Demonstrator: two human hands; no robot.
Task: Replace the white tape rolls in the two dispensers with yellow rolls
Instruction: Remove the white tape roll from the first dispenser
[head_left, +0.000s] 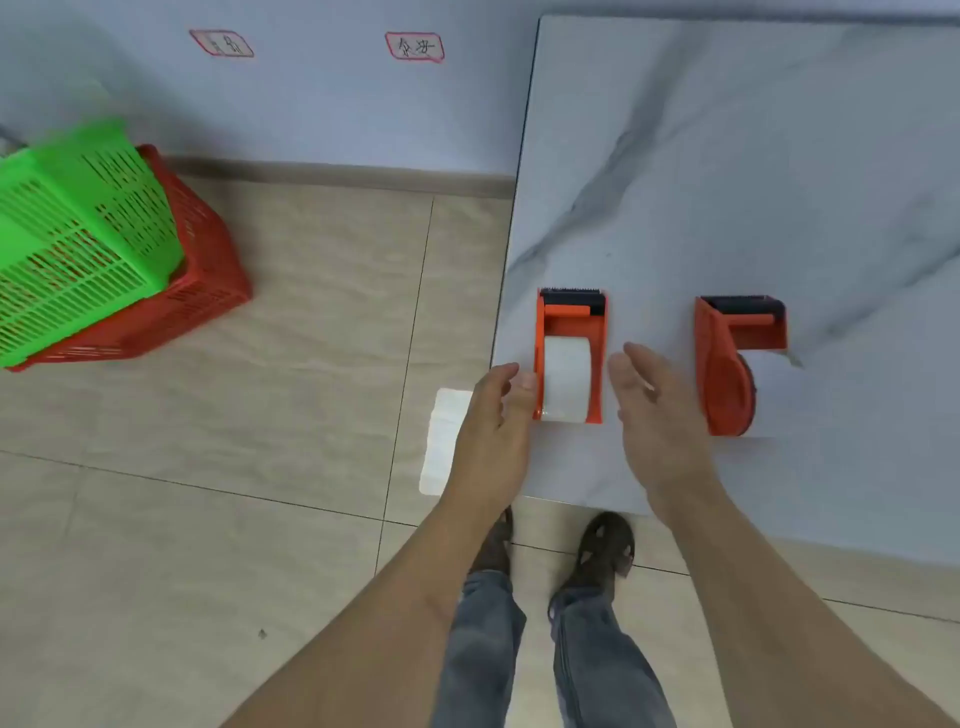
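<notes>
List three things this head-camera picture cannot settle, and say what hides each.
1. Right dispenser: its roll, hidden behind its orange side.
2. Baskets: contents blurred and cut by the left edge; no yellow rolls in view.
3. Left hand: thumb contact with the white roll unclear.

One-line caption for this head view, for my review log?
Both hands, left hand and right hand, flank the nearer orange dispenser holding a white roll; a second dispenser stands alongside.
</notes>
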